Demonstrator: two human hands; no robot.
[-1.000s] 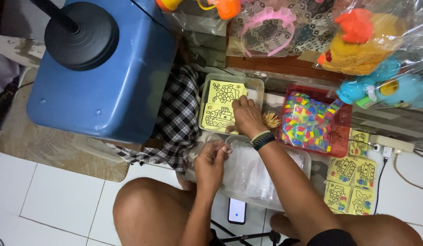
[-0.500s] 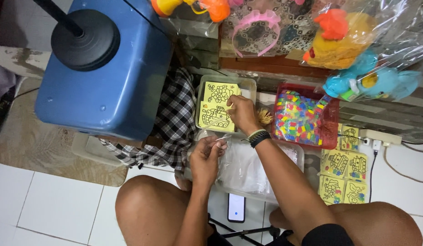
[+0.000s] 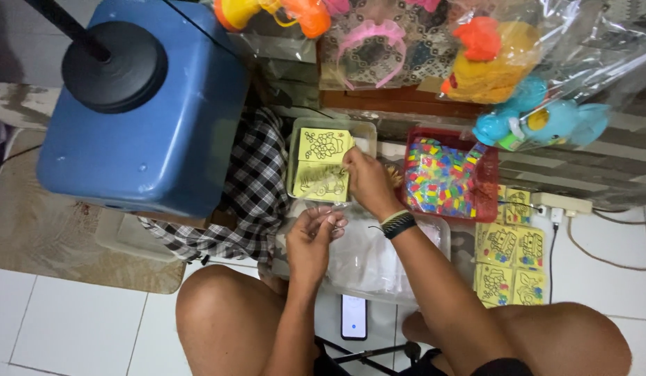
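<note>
My right hand (image 3: 368,182) reaches forward and pinches the right edge of a yellow card with a line drawing (image 3: 323,181), which lies in a clear tray (image 3: 364,129) under a second yellow card (image 3: 324,145). My left hand (image 3: 312,237) hovers just in front of the tray with its fingers curled on a thin clear plastic sleeve (image 3: 331,211), over a clear box of plastic bags (image 3: 378,261). A black band sits on my right wrist.
A red basket of small coloured packets (image 3: 445,182) stands right of the tray. Several finished yellow cards (image 3: 511,261) lie on the floor at the right. A blue container (image 3: 138,111), checked cloth (image 3: 250,198), bagged toys (image 3: 518,76), a phone (image 3: 353,317) and a power strip (image 3: 559,204) surround me.
The view has shifted slightly. My right hand has settled on the lower yellow card's edge, and my left hand stays close to the tray with the sleeve.
</note>
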